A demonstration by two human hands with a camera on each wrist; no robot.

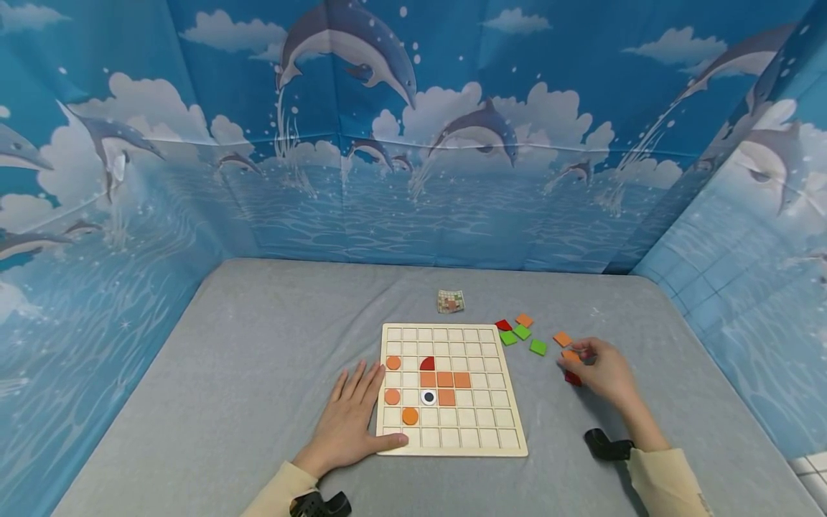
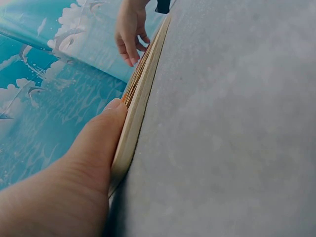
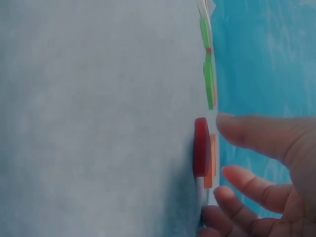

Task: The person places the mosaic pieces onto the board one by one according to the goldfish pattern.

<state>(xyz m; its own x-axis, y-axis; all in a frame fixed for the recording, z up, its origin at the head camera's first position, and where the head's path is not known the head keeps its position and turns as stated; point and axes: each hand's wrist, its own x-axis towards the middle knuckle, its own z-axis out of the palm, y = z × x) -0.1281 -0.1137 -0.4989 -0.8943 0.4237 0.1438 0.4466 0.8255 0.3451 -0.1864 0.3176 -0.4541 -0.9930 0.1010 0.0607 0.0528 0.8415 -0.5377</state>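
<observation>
A pale wooden grid board lies on the grey cloth. My left hand rests flat at its left edge, fingers spread, thumb over the near-left corner; the left wrist view shows that thumb on the board's rim. On the grid sit orange squares, orange discs, a red quarter-round piece and a white disc with a black centre. My right hand hovers over an orange tile and a red piece. In the right wrist view a gap separates its thumb and fingers.
Right of the board lie loose green tiles, more orange tiles and another red piece. A small patterned card lies beyond the board. A dolphin-print curtain borders the table's back and sides.
</observation>
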